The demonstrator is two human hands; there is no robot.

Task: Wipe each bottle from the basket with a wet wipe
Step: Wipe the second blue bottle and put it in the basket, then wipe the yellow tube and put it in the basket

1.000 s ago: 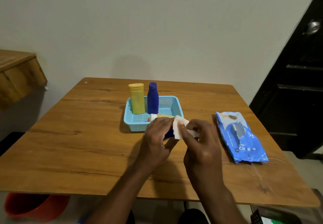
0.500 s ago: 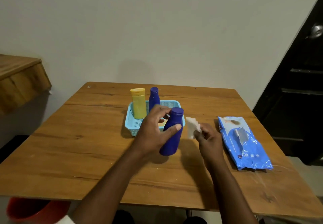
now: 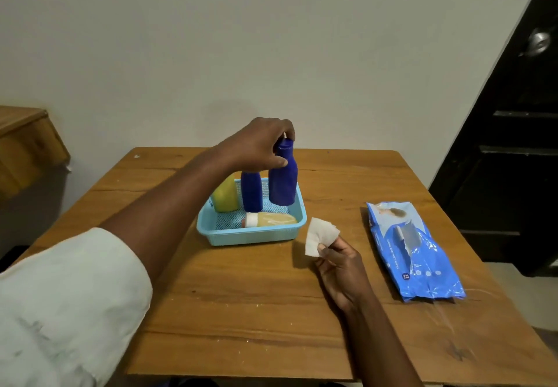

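Fingers of the left hand (image 3: 259, 145) grip the cap of a blue bottle (image 3: 283, 178) standing upright in the basket (image 3: 250, 234), beside another blue bottle (image 3: 251, 191) and a yellow bottle (image 3: 225, 196). To the right, the right hand (image 3: 339, 269) pinches a wipe (image 3: 319, 235) above the table (image 3: 241, 296), with the wipes pack (image 3: 413, 250) further right.

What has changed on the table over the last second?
The left hand carried the larger dark blue plastic bottle from the wiping spot back into the light blue plastic basket, gripping its top. The right hand drew away, pinching the white wet wipe. The other bottles and blue wipes pack stayed put.
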